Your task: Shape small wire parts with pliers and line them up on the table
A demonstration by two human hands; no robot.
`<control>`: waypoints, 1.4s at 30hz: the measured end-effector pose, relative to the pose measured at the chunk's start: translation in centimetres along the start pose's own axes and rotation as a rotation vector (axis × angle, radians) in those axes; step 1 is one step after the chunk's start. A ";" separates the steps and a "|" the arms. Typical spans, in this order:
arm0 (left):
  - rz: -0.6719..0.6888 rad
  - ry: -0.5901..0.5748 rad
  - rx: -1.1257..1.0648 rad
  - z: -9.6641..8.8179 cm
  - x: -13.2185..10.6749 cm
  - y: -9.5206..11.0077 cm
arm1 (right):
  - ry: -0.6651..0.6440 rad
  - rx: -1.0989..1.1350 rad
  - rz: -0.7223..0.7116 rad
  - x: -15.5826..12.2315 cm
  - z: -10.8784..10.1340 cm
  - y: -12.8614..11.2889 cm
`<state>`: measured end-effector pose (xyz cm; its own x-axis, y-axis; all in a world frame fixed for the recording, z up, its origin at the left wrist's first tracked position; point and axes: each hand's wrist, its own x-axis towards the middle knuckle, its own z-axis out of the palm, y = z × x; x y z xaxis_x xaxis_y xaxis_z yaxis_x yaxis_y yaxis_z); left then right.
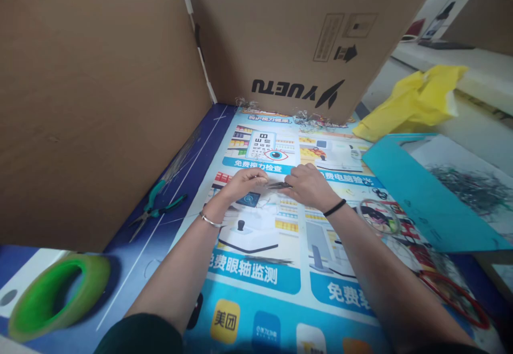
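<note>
In the head view my left hand (245, 183) is closed, thumb and fingers pinched together; what lies between the fingertips is too small to make out. My right hand (313, 187) is wrapped round a small hand tool with dark pointed jaws (278, 185), its tip pointing left. The tip sits close to the left fingertips, and I cannot tell whether it touches them. Most of the tool is hidden in the palm. Both hands are above a printed poster sheet (260, 225) on the table. A few thin wire strands (269, 260) lie below them.
Cardboard walls (288, 33) rise behind and to the left. Teal-handled pliers (154, 208) and a tape roll (60, 295) lie at left. A blue sheet (425, 199), wire scraps (473, 188), a yellow bag (412, 100) and a red wire coil (452, 298) are at right.
</note>
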<state>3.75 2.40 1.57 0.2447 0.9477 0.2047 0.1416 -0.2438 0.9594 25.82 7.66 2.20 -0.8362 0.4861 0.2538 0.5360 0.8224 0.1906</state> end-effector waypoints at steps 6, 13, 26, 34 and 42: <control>0.030 0.063 0.049 -0.3 0.1 -0.7 | 0.022 -0.011 0.103 -0.2 0.9 0.4; 0.027 0.137 0.049 0.0 0.2 -0.9 | 0.013 0.000 0.123 -0.1 1.0 0.2; 0.009 0.244 -0.213 -0.2 0.2 -1.4 | 0.195 0.283 0.243 0.2 3.0 -0.3; -0.014 0.180 -0.285 0.0 0.1 -1.3 | 0.262 0.348 0.251 0.2 3.6 -0.2; 0.013 0.264 -0.194 0.6 0.3 -1.2 | 0.313 0.348 0.238 0.1 3.5 -0.2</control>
<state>4.22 2.82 0.33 -0.0156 0.9716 0.2362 -0.0513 -0.2367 0.9702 25.25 8.58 -1.12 -0.5925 0.6038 0.5332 0.5923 0.7752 -0.2196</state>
